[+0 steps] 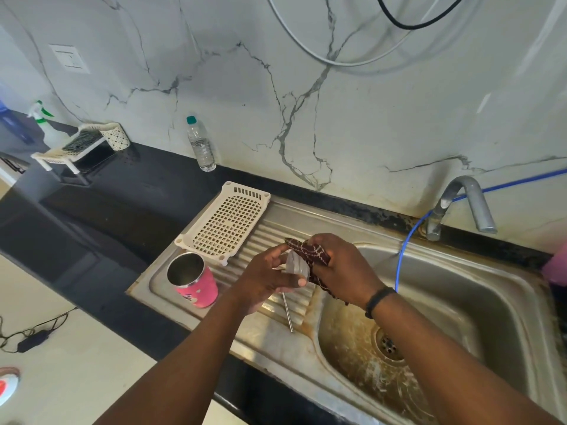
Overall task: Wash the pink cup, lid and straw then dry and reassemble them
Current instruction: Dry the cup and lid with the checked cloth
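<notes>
Drying looks to be the step in hand: above the ridged drainboard [270, 305] the left hand [267, 279] grips the clear lid [296, 264], thumb on one side and fingers curled round the other, while the right hand [340, 268] holds a dark patterned cloth [310, 251] bunched against the lid's far face. The cloth wraps over the right fingers and hangs down toward the basin [445, 317]. A black band sits on the right wrist.

Just beneath the hands the metal straw [287, 314] lies along the drainboard ridges, its upper end hidden under the left hand. To the left, near the drainboard's front corner, the pink cup [196, 282] stands upright and open, its steel inside showing, with no lid on it. Whether cup and straw are already wiped dry cannot be told.

Behind the cup a cream plastic tray [227, 222] rests on the drainboard. Farther back the tap [460, 204] shows no running water, which suggests washing is finished. A water bottle [201, 145] stands at the wall.

By this reading, what remains is finishing the lid, perhaps drying the straw, then fitting lid onto cup and straw through the lid.
</notes>
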